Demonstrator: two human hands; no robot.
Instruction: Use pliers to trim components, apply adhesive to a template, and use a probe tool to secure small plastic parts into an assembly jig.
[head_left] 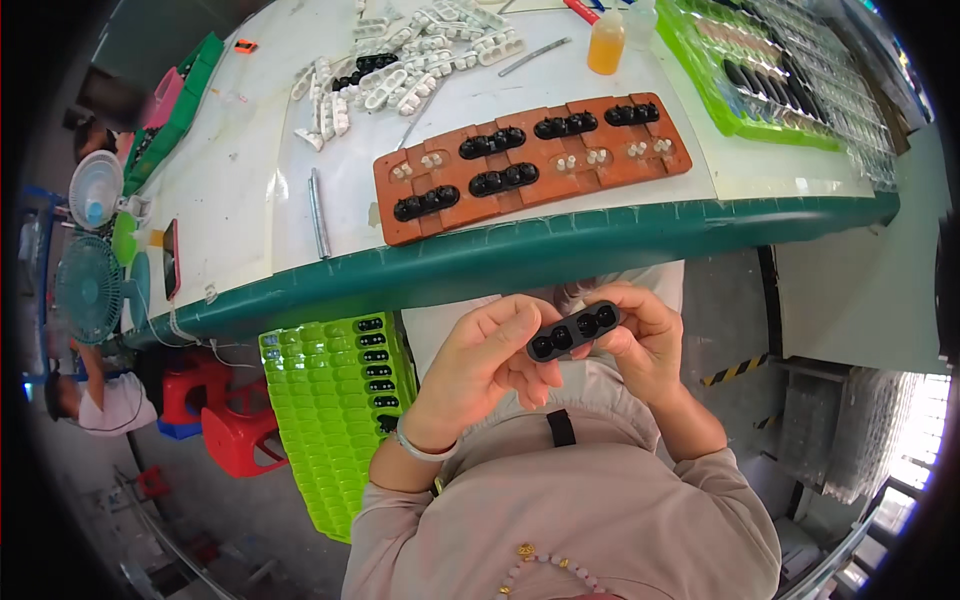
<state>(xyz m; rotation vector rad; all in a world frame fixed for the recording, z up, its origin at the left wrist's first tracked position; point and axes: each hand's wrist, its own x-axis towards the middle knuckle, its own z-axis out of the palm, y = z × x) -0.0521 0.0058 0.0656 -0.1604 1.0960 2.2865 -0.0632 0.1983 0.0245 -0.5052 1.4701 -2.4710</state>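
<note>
Over my lap, in front of the table edge, I hold a small black oblong plastic piece (pixel 573 332) with shiny round hollows or domes along it. My left hand (pixel 490 350) pinches its left end between thumb and fingers. At the other end, my right hand (pixel 642 335) grips it with thumb and forefinger. The piece tilts slightly, its right end higher. On the table just beyond lies an orange-brown fixture block (pixel 540 186) with several black lobed parts (pixel 504 178) seated in it. Some of its places show only small pale pegs (pixel 597 156).
White and black molded parts (pixel 410 62) are heaped at the back. Metal rods (pixel 319 213), an amber-liquid bottle (pixel 606 45) and a phone (pixel 171 258) lie around. Green trays stand at right (pixel 745 125) and below left (pixel 330 420). Red stools (pixel 243 430) and another person (pixel 115 402) are left.
</note>
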